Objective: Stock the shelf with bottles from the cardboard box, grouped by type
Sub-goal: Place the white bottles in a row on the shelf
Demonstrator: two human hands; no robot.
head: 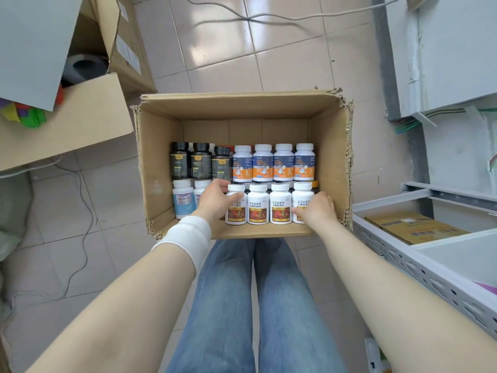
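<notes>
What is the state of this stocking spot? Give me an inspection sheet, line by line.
Surface: glossy tiled floor.
Job's things: open cardboard box holding rows of black bottles and orange-and-blue bottles at the far side, with pale-blue bottles and four red-label bottles nearer.
Clutter: open cartons at left, with coloured scraps inside.
Hands: left hand grips the leftmost red-label bottle and right hand the rightmost, bracketing the row.
Cables: grey cable trails over the floor at left; a second cable crosses the far tiles.
Surroundings: metal shelf at right, with a flat carton lying on it.
</notes>
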